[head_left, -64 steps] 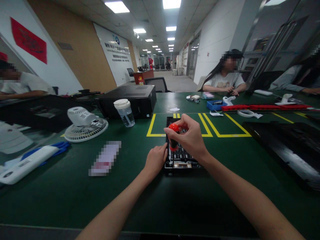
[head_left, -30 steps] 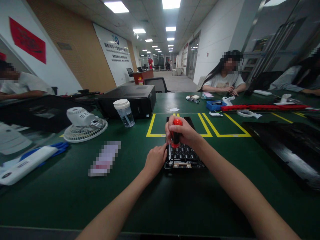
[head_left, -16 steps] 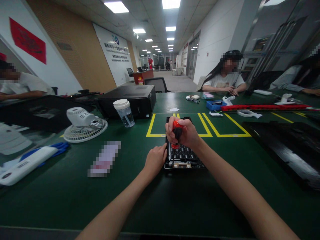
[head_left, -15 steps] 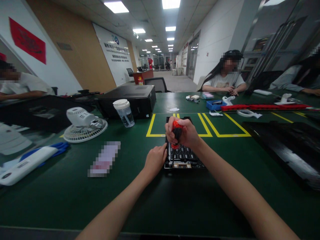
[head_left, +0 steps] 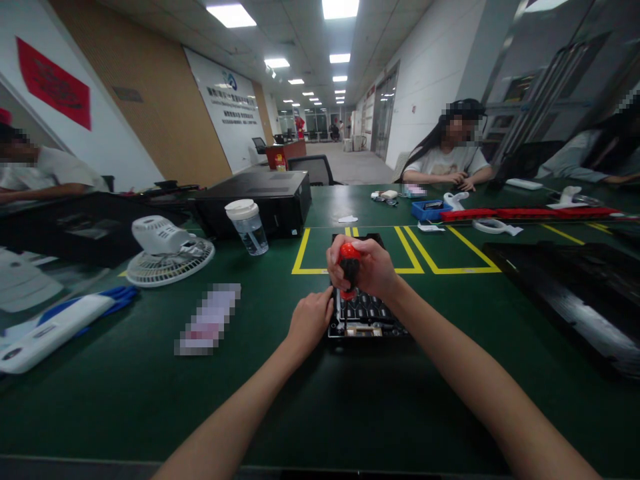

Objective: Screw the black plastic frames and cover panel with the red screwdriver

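Observation:
A black circuit board [head_left: 367, 319] with rows of dark parts lies on the green table [head_left: 150, 393] in front of me. My right hand [head_left: 367, 267] is closed round a red-and-black screwdriver [head_left: 349, 261], held upright with its thin shaft down at the board's near left corner. My left hand [head_left: 310, 321] rests against the board's left edge, its fingers curled on the rim.
A white desk fan [head_left: 167, 248], a lidded plastic cup [head_left: 247, 225] and a black computer case [head_left: 260, 200] stand to the left. Yellow tape lines [head_left: 453, 270] mark the table behind the board. A blue tray [head_left: 431, 210], a red bar [head_left: 530, 214] and other people sit beyond.
My right hand has drawn in from a loose grip on the red knob to a tight grip round the handle. The screwdriver stands straighter over the board's left corner. My left hand has stayed put.

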The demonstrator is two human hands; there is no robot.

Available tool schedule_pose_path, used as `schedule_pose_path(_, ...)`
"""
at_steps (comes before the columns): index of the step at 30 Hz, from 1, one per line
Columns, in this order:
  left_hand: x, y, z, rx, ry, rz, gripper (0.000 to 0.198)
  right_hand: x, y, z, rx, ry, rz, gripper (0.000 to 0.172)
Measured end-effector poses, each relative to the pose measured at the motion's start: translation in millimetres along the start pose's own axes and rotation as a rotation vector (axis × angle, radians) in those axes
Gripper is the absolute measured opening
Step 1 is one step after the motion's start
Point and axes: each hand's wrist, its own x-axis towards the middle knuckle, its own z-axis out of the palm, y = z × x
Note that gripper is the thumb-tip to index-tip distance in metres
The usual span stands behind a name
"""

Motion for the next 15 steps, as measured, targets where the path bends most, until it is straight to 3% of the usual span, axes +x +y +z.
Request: schedule_pose_path(15,-0.3,0.8,-2.5,-0.009,0.000,-0.004,0.031,-1.5,-3.1,-2.4,-0.010,-0.020,0.017,0.025)
